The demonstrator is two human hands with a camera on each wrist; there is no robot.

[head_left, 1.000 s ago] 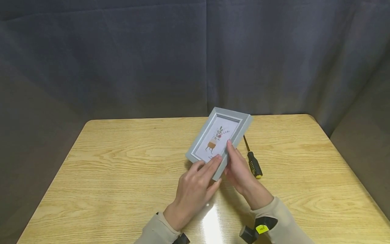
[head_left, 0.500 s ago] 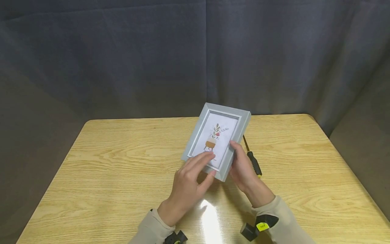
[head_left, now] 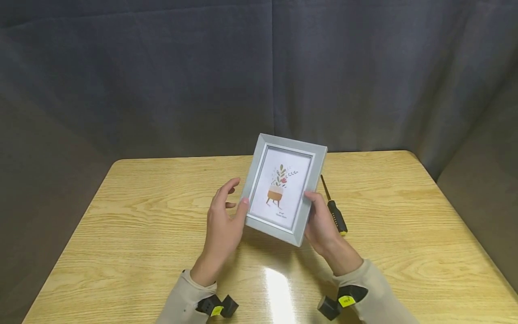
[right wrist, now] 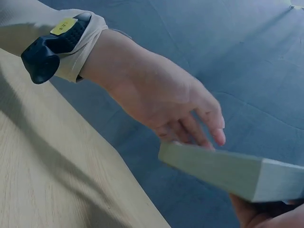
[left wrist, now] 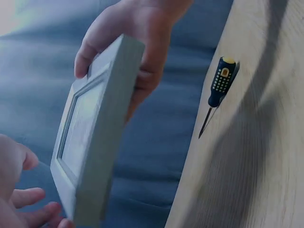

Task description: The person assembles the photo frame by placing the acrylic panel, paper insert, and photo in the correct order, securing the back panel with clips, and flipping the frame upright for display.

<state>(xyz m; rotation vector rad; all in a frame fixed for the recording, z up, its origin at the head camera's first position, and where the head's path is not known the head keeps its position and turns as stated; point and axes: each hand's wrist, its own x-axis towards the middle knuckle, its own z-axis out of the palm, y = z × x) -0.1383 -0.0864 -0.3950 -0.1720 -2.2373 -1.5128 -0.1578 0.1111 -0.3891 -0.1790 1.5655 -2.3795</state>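
Note:
A grey picture frame (head_left: 259,168) is held up above the table, its front with a potted-plant print (head_left: 279,184) turned toward my head. My right hand (head_left: 323,225) grips its right edge, thumb on the front and the other fingers hidden behind. Beside the left edge is my left hand (head_left: 224,222), fingers loosely bent and parted. Its thumb tip overlaps the frame's border in the head view; whether it touches I cannot tell. In the left wrist view the left fingers (left wrist: 35,209) lie close to the frame's lower corner.
Behind the right hand a screwdriver (head_left: 337,218) with a black and yellow handle lies on the wooden table (head_left: 154,234). A dark grey curtain (head_left: 182,81) hangs behind the table and along its sides.
The picture frame has turned more face-on and shifted slightly left in my right hand. My left hand has come off its lower front and moved left to its side edge.

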